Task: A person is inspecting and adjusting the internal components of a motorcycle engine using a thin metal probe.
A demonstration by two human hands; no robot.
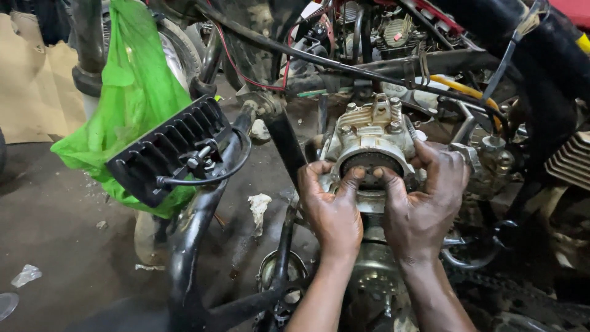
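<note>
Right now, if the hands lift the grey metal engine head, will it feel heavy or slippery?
The engine head is thick cast metal, so probably heavy and stiff. It looks grimy, so perhaps slippery. The left hand and right hand grip both sides, which suggests it needs two.

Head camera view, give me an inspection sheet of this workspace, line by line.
Surface: dark, stained floor.
Job's things: grey metal engine head, gripped on both sides, thumbs at its round opening.
Clutter: green plastic bag, crumpled rag, scraps of plastic.
Grippers: left hand and right hand both closed on the engine head.
Cables: red wire, black cable looping off a black finned part.
Surroundings: black motorcycle frame, cardboard.
</note>
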